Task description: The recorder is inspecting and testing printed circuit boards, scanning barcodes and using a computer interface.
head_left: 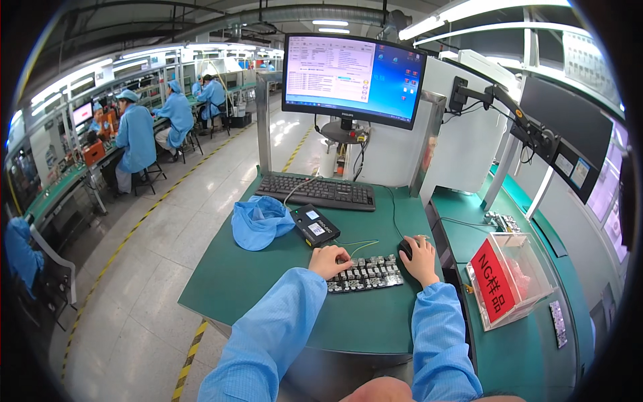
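Note:
A panel of small circuit boards [365, 275] with rows of silvery metal connectors lies on the green desk in front of me. At its upper left end, my left hand [328, 261] has its fingers pinched together; what they grip is hidden. A yellow-green wire [362, 242] runs from a black box [315, 226] with a small lit screen down toward these fingertips. My right hand [420, 260] rests over a black computer mouse [404, 250], just right of the panel.
Behind the hands are a blue cloth cap [260, 224], a black keyboard [318, 191] and a lit monitor [349, 79]. On the right-hand bench stands a clear box [526, 285] with a red sign, beside a loose circuit board [558, 323]. Co-workers in blue [137, 134] sit far left.

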A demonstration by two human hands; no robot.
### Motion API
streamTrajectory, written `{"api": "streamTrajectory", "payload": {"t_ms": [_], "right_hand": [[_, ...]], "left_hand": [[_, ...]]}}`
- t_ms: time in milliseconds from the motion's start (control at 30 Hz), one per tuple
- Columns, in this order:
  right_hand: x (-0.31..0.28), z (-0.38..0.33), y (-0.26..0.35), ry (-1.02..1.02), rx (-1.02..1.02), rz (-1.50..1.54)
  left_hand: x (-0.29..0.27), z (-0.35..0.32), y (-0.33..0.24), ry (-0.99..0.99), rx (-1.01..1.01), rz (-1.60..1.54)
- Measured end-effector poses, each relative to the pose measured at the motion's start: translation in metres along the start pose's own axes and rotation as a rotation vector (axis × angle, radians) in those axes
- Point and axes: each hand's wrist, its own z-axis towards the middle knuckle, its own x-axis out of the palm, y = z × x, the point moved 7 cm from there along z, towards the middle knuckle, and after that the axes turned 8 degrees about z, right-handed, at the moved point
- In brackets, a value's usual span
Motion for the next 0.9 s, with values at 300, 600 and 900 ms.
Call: {"api": "streamTrajectory", "payload": {"t_ms": [300, 600, 900], "right_hand": [[-0.147, 0.071, 0.237, -0.088, -0.550, 0.586], [-0.245, 0.047, 0.363, -0.178, -1.014, 0.004], [-0.238, 0.026, 0.384, -0.398, -1.480, -0.516]], "left_hand": [[0.007, 0.004, 0.004, 0.077, -0.014, 0.143], [0.002, 0.003, -0.007, -0.037, 0.065, 0.006], [-0.003, 0.001, -0.002, -0.015, 0.029, 0.035]]}}
